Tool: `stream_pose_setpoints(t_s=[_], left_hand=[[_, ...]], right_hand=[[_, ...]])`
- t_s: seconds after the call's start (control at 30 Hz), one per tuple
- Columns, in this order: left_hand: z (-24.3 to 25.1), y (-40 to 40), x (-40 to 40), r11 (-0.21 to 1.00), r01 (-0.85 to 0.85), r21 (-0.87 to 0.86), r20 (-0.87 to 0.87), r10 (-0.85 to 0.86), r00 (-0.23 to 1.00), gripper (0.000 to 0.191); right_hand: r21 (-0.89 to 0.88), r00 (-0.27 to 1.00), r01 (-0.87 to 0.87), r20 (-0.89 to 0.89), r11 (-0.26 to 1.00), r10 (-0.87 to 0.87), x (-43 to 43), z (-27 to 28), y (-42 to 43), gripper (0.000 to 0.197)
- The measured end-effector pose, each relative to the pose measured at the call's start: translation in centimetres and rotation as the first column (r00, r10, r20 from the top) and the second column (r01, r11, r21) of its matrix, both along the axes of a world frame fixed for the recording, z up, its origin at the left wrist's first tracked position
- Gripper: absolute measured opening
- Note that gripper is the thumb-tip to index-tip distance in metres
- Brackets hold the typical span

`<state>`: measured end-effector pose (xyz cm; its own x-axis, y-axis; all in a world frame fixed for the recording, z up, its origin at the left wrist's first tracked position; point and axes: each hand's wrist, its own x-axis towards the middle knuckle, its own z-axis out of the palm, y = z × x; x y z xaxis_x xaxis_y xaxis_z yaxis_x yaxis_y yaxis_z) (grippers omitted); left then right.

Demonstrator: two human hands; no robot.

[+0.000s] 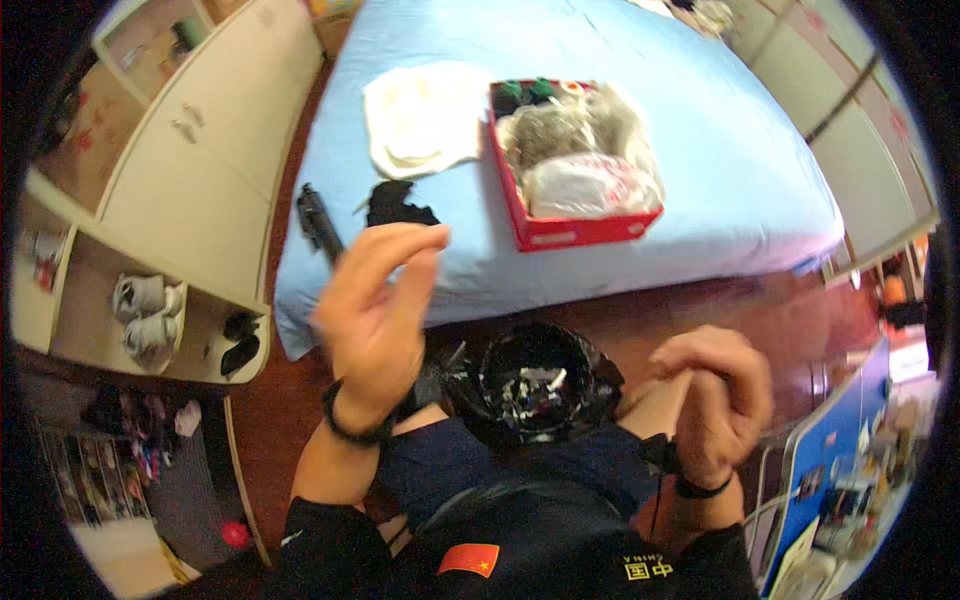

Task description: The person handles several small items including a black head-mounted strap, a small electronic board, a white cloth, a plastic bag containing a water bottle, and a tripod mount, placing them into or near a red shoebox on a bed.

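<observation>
My left hand (382,300) is raised in front of the bed's near edge, fingers bent and thumb close to the fingertips. Any small thing pinched there is too blurred to make out. My right hand (724,401) is curled in the air to the right, its fingers folded over towards the thumb; its grip is partly hidden. Between my knees stands a bin lined with a black plastic bag (540,382), with pale scraps inside. Just beyond my left hand lie a black cloth item (394,202) and a dark, long object (320,221), perhaps a folded umbrella.
On the bed's blue sheet (720,165) are a folded white cloth (424,116) and a red box (574,238) filled with plastic-wrapped items. A cabinet with grey shoes (146,315) stands left. A blue board or tabletop (814,480) with clutter is at lower right.
</observation>
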<state>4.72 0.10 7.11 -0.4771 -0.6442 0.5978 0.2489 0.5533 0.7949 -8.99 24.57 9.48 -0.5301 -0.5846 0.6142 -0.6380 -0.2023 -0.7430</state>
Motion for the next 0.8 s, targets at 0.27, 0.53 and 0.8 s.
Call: stream_pose_setpoints(t_s=[0.27, 0.53, 0.8], left_hand=[[10.0, 4.1, 7.4, 0.851, 0.372, -0.370, -0.393, -0.507, 0.767, 0.038], [9.1, 2.2, 8.0, 0.814, 0.405, -0.417, -0.317, -0.548, 0.774, 0.029], [3.7, 4.7, 1.7, 0.926, 0.128, -0.355, -0.275, -0.234, 0.933, 0.016]], right_hand=[[-0.421, 0.987, -0.112, -0.149, 0.900, 0.054, 4.6, 8.0, 1.2, 0.022], [-0.384, 0.975, -0.054, -0.219, 0.922, -0.034, 3.4, 9.0, 2.1, 0.026], [-0.235, 0.926, 0.193, -0.277, 0.953, -0.256, 1.4, 4.4, 1.9, 0.027]])
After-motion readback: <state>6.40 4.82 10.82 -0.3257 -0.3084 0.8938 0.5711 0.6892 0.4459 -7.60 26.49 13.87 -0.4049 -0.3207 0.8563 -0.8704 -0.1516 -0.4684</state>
